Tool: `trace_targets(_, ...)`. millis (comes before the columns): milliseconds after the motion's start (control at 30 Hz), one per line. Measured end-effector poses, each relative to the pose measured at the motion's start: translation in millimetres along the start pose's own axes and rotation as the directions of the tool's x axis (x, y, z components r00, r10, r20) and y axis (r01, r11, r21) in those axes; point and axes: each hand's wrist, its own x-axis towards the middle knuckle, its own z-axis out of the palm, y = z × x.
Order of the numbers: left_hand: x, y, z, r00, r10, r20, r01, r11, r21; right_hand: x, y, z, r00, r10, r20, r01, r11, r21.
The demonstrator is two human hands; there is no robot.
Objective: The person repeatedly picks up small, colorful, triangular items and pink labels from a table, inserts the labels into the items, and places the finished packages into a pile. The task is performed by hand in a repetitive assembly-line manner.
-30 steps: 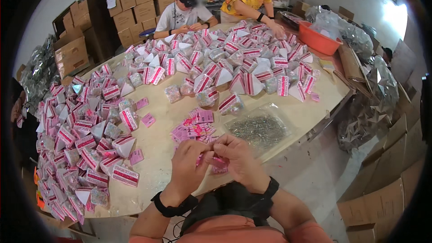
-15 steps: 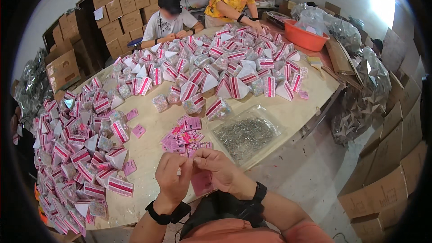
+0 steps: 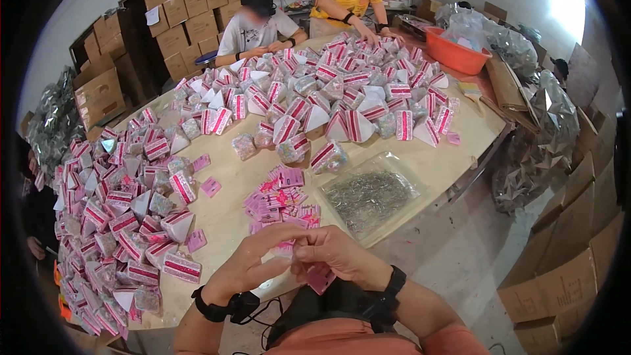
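Note:
Close to my body, my right hand pinches a small pink card, which hangs below its fingers. My left hand is beside it, thumb and forefinger apart and curved toward the right fingertips; no object shows in it. Just beyond both hands lies a loose pile of pink cards. To the right of that pile, a clear plastic tray holds a heap of small thin metal pieces, too fine to name surely.
Heaps of clear wedge-shaped packs with pink bands cover the table's left side and far half. Two people work across the table. An orange basin stands far right, near a brush. Cardboard boxes line the right side.
My left hand has opened and drawn slightly left, away from the right fingertips. The pink card stays with my right hand and is now tilted. The whole view has shifted slightly.

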Motion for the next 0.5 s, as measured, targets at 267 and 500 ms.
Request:
trace_targets(267, -25.7, -19.6, 14.8, 0.964, -0.013, -0.267, 0.073, 0.974, 0.215, 5.5, 17.2, -5.0, 1.0, -0.004, -0.019, 0.004, 1.0, 0.018)
trace_targets(500, -23.8, -19.6, 22.5, 0.918, -0.015, -0.397, 0.168, 0.92, 0.355, 7.2, 25.7, 17.1, 0.975, -0.18, -0.127, 0.151, 0.966, -0.212)
